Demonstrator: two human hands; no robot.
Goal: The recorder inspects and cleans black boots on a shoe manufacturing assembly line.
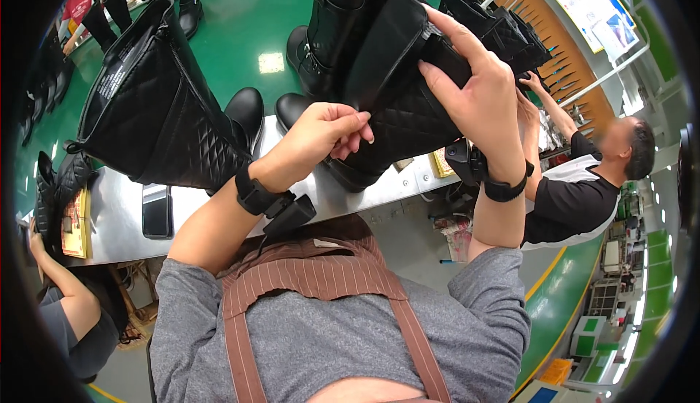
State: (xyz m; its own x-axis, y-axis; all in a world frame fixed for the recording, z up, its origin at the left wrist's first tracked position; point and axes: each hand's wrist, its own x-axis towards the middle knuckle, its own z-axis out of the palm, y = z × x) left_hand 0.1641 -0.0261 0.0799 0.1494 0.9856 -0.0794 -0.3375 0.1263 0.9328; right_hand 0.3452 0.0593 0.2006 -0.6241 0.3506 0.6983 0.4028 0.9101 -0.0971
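Observation:
A tall black boot (397,75) with a quilted lower shaft leans in front of me, its top tilted up to the right. My right hand (477,86) grips the upper shaft, index finger over the top edge and thumb against the side. A zip edge shows near that index finger. My left hand (328,132) is closed in a pinch against the side of the same shaft; what sits between thumb and finger is too small to make out. Another quilted black boot (168,104) rests to the left, its shaft leaning towards me and its pale inner label visible.
A phone (157,211) lies on the metal bench edge (197,202). More black boots (335,24) stand on the green table surface (233,38). A co-worker (583,184) works at the right, and another person (73,308) sits at lower left beside a yellow stack (75,228).

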